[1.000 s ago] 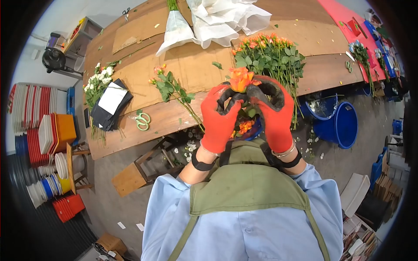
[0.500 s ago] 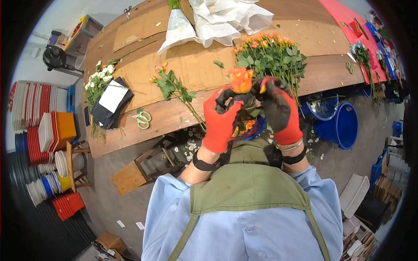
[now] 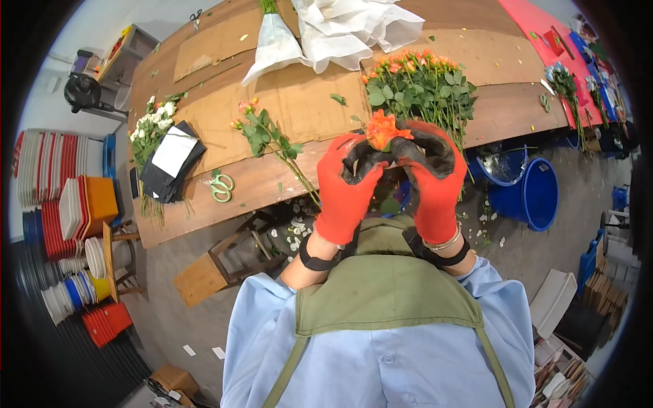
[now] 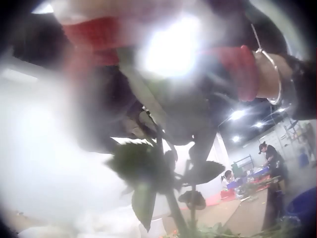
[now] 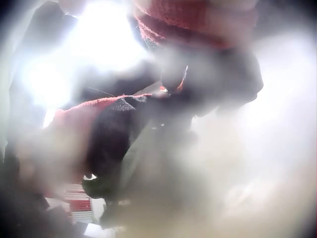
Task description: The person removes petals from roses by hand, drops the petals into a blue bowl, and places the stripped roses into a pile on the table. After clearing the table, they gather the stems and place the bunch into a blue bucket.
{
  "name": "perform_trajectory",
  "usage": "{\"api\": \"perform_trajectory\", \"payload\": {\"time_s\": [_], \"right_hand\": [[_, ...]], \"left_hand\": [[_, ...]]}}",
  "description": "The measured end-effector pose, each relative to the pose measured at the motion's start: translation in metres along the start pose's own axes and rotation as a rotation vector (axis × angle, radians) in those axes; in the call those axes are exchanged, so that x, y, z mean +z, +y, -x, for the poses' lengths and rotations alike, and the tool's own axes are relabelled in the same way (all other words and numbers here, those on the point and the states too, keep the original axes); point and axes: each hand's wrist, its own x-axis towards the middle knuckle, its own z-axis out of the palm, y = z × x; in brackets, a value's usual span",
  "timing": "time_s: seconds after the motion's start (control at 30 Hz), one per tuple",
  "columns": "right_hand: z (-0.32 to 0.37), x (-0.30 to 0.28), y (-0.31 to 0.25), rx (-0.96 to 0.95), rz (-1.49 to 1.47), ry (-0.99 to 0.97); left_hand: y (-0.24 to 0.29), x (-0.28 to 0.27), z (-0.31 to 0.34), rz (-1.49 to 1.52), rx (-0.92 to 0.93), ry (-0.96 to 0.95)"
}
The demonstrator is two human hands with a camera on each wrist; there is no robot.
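Observation:
Both hands wear red gloves with black palms and fingers, raised together over the table's near edge. Between them is an orange rose (image 3: 386, 130), its ruffled bloom facing up and away. My left hand (image 3: 345, 187) grips it just under the bloom, thumb and fingers curled round. From the right, my right hand (image 3: 439, 183) pinches at the bloom's edge with thumb and fingertips. In the left wrist view, dark green leaves (image 4: 136, 166) and a stem (image 4: 176, 215) hang below the gloves. The right wrist view is blurred by glare.
A bundle of orange roses (image 3: 425, 88) lies behind the hands. To the left are a few loose rose stems (image 3: 272, 139), green-handled scissors (image 3: 222, 187), black sheets (image 3: 173, 163) and white roses (image 3: 153, 122). White wrapping (image 3: 357, 30) lies at the back, blue tubs (image 3: 541, 194) at right.
The right hand moved off to the right with a small petal-like piece at its fingertips, then came back to the bloom. The rose has tipped and looks more ruffled; the left hand kept hold.

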Motion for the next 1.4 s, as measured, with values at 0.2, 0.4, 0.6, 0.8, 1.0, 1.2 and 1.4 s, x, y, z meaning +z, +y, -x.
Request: {"api": "perform_trajectory", "payload": {"time_s": [0.2,0.4,0.6,0.8,1.0,1.2,1.4], "right_hand": [[-0.008,-0.01,0.029,0.252,-0.431,-0.052],[-0.015,-0.037,0.033,0.179,-0.382,-0.216],[-0.012,-0.005,-0.007,-0.203,0.282,-0.125],[-0.009,0.004,0.003,-0.232,0.167,-0.079],[0.001,0.012,0.008,-0.152,0.058,0.047],[0.001,0.004,0.032,0.148,-0.391,0.067],[-0.003,0.002,0.036,0.209,-0.479,0.039]], "left_hand": [[-0.002,0.002,0.003,0.134,-0.064,0.035],[0.011,-0.005,-0.004,0.211,-0.112,0.094],[-0.005,-0.01,-0.006,-0.134,-0.001,0.082],[-0.002,-0.004,-0.002,-0.258,0.102,0.068],[-0.006,-0.001,-0.001,-0.207,0.11,0.03],[-0.009,0.006,-0.001,0.002,-0.019,0.07],[-0.004,0.009,0.003,0.079,-0.098,0.114]]}}
